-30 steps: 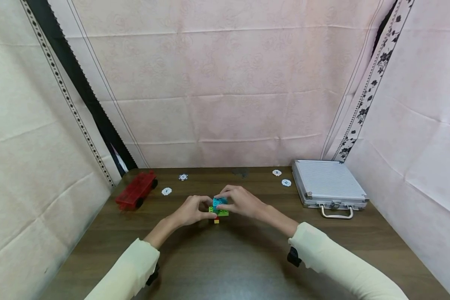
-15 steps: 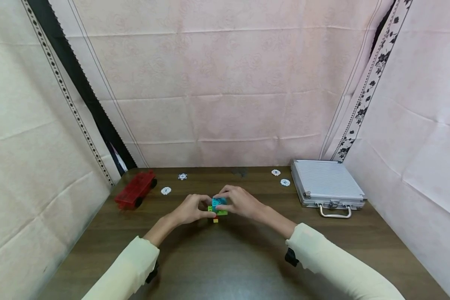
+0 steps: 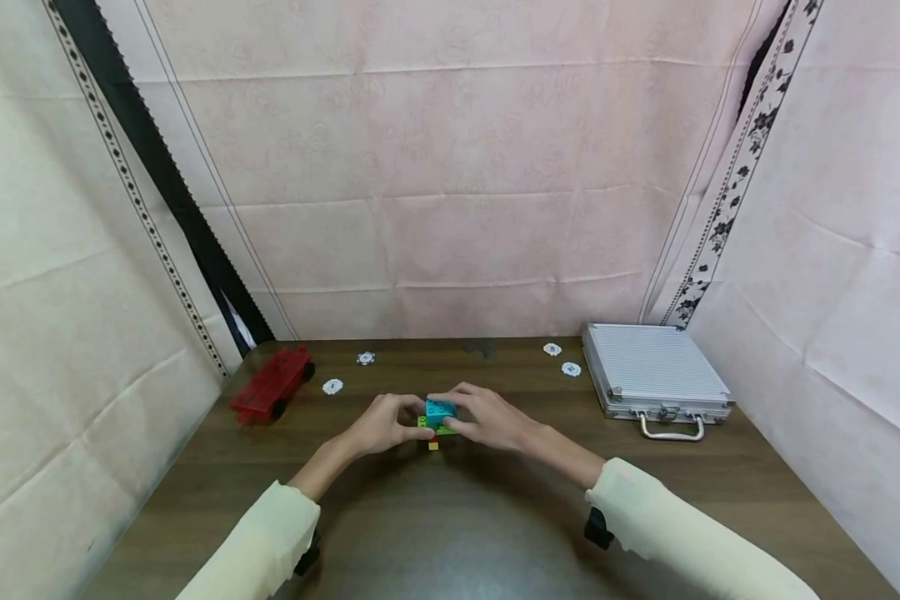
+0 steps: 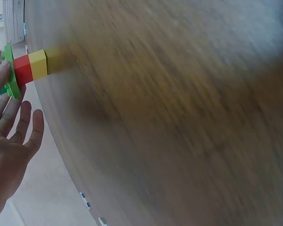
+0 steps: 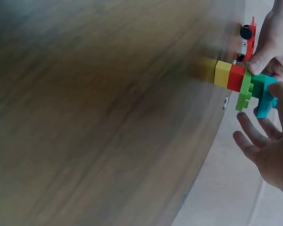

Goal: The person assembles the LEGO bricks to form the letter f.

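Observation:
Between both hands a small tower of toy building bricks stands on the brown table. Its base is a yellow brick [image 4: 38, 65], with a red brick [image 4: 23, 69] above that. A wide light-green plate [image 5: 244, 96] crosses over the red one. On the plate sits a teal brick [image 5: 257, 86], topped by a wider blue-teal brick [image 5: 263, 106]. My left hand [image 3: 381, 425] pinches the green plate from the left, thumb in front. From the right, my right hand [image 3: 492, 421] grips the top blue-teal brick between thumb and fingers, its other fingers spread.
A translucent red toy car [image 3: 273, 385] stands at the table's back left. White chips lie near it, one [image 3: 332, 387] closest, and two more, including this chip [image 3: 572, 369], lie at the back right. A silver case [image 3: 658, 371] stands on the right. Pale cloth [image 3: 450, 167] hangs around the table.
My right hand has shifted slightly right and lower, its fingers now further around the blue-teal brick, which shows more of its front. My left hand keeps its hold on the plate.

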{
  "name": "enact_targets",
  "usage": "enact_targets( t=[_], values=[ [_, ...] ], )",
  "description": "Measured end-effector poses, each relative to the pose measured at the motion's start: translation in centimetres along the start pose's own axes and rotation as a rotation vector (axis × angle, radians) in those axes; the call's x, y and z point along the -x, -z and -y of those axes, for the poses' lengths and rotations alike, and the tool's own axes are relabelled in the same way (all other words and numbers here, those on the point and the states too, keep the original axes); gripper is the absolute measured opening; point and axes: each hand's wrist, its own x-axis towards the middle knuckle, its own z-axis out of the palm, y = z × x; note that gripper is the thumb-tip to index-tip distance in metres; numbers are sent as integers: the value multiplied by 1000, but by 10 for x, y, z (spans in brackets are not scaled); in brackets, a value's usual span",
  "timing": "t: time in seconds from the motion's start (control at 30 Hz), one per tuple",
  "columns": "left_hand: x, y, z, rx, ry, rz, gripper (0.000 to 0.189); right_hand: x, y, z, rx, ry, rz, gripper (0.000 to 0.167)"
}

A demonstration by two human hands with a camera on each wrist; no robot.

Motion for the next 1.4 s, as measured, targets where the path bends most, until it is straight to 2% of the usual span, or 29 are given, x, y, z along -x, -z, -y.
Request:
enact_targets(
  t=[0.2,0.33,0.43,0.53,0.63,0.83,1.07,1.2,1.4],
  values=[
    [-7,-7,-7,22,-2,-10,34,4,2,-11,-126,9,-52,46],
    [-13,-14,-12,48,-6,-34,47,2,4,-20,-223,-4,-75,38],
    [-16,-19,-14,56,-24,-38,63,2,4,-30,-243,-24,-85,30],
    [-18,-22,-16,44,-26,-27,70,3,4,-39,-235,-54,-104,25],
    [-22,-24,-16,36,-3,-19,69,5,3,-47,-241,-96,-105,26],
    [-27,-26,-17,32,70,-26,61,12,-1,-53,-237,-162,-41,46],
    [-30,-30,-12,12,70,-13,46,15,-8,-56,-270,-151,-17,43],
    [-31,-31,-9,15,70,-27,45,12,-10,-57,-278,-174,-41,43],
    [-29,-28,-11,14,75,-39,47,13,-7,-58,-268,-149,-39,45]
  ],
)
